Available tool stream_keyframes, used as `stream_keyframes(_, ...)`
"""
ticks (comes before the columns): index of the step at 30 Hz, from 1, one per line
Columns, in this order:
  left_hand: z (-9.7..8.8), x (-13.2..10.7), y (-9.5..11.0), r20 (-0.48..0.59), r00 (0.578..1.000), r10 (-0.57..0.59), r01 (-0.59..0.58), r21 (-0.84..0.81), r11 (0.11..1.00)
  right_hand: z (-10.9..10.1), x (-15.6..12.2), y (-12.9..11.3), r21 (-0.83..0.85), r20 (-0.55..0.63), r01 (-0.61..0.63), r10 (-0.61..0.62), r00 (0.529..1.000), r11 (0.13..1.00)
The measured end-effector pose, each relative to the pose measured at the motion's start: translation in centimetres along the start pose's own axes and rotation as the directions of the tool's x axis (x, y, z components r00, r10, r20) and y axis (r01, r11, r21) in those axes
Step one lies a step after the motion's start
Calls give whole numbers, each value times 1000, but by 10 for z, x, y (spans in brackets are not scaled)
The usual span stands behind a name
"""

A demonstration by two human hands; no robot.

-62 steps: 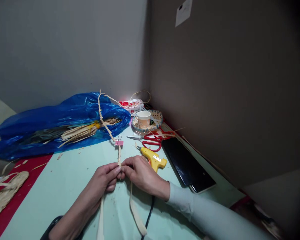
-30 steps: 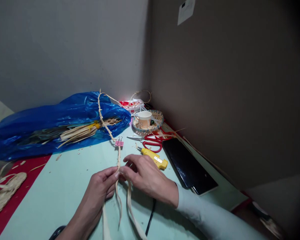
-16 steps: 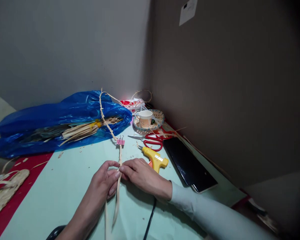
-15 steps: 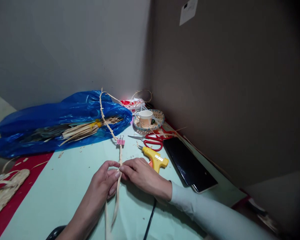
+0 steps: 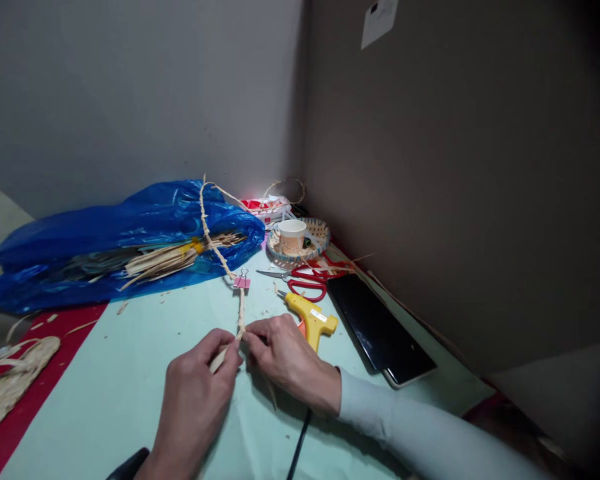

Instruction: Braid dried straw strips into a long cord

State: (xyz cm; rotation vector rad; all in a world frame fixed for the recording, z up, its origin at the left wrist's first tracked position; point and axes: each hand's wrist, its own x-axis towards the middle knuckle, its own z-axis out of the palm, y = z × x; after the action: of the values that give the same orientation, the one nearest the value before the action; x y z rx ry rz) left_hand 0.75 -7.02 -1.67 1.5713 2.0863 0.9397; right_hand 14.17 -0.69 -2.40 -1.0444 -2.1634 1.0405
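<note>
The left hand (image 5: 200,387) and the right hand (image 5: 286,357) are bare. The right arm carries a long, close-fitting sleeve (image 5: 410,417) in plain pale grey-blue fabric. Creases cross it at the forearm. The cuff (image 5: 347,395) terminates at the wrist; its upper edge shows a dark line.

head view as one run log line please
left hand: pinching pale strip | right hand: at near end of braid | braid: in pink clip | yellow glue gun: lying nearby
</note>
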Motion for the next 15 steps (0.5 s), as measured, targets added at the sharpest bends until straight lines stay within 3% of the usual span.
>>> stream_keyframes(2, 8, -6, -1, -91, 974, 206, -188, 171, 967, 2, -1, 3, 5, 5, 24, -24, 1000, 1000)
stream_keyframes(4, 15, -10, -2, -140, 889, 435, -376, 315, 871, 2, -1, 6, 34, 41, 55, -56, 998, 998)
stream_keyframes(6, 20, -13, -3, -147, 798, 585, -483, 424, 766, 0, 2, 8, 66, 84, 76, -81, 993, 995)
stream_keyframes(8, 22, -14, -3, -133, 743, 655, -520, 501, 692, -3, 5, 8, 87, 117, 70, -80, 990, 994)
stream_keyframes(10, 23, -13, -2, -124, 715, 688, -538, 532, 654, -6, 8, 7, 118, 144, 37, -54, 988, 992)
stream_keyframes(15, 25, -18, -3, -134, 709, 692, -555, 498, 666, -7, 11, 7, 321, 196, -105, 42, 980, 941)
